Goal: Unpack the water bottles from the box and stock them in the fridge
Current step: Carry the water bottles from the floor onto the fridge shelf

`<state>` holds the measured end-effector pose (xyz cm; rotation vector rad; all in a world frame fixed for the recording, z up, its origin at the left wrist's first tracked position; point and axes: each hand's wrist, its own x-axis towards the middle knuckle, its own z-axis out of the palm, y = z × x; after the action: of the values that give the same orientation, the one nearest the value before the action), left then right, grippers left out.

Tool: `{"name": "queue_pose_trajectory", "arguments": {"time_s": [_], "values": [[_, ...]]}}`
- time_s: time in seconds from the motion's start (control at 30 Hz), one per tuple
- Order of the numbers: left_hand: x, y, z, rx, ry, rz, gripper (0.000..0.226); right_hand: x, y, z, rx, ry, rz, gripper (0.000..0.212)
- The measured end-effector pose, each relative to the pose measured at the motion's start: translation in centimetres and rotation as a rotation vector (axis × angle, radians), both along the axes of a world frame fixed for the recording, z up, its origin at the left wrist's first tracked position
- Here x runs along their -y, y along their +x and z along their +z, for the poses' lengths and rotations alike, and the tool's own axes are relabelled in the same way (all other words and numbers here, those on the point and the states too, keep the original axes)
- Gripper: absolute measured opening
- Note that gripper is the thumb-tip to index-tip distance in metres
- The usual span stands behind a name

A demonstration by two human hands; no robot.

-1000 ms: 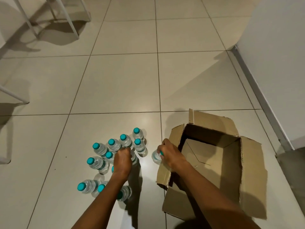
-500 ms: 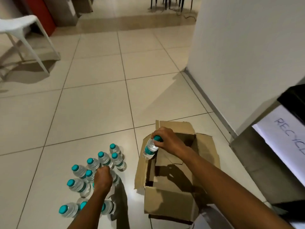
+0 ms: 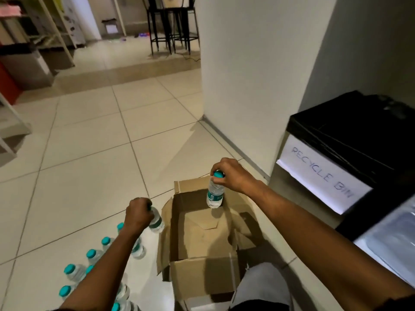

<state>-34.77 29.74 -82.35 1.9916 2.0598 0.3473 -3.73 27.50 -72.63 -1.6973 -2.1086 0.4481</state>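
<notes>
Cardboard box (image 3: 202,272) holds nothing — right hand (image 3: 233,176), left hand (image 3: 138,213) each grip a bottle.

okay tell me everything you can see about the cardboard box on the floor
The cardboard box is plain brown corrugated board, standing upright on the tiled floor with its top flaps folded out. What shows of its inside is bare, with the bottom flaps' seam visible. Its flap edges look bent and torn. Bottles on the floor stand to its left. The right hand holds a bottle above its far side.
</notes>
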Motion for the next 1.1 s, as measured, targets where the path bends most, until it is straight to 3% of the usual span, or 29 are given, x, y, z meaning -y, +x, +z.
{"name": "queue_pose_trajectory", "arguments": {"time_s": [0.4, 0.57, 0.83, 1.1], "values": [[0.2, 20.2, 10.4, 0.113, 0.081, -0.694, 0.025, 8.9, 13.0, 6.4, -0.013, -0.086, -0.414, 0.029], [2.0, 26.9, 14.5, 0.098, 0.087, -0.967, 0.026, 13.5, 17.4, 8.8, -0.038, -0.134, -0.463, 0.009], [6.6, 37.1, 20.2, 0.122, 0.063, -1.366, 0.023, 22.8, 24.4, 12.9, -0.081, -0.203, -0.586, 0.027], [13.3, 46.0, 25.0, 0.046, 0.221, -1.649, 0.011, 31.3, 30.3, 18.0, -0.156, -0.185, -0.731, 0.02]]}}
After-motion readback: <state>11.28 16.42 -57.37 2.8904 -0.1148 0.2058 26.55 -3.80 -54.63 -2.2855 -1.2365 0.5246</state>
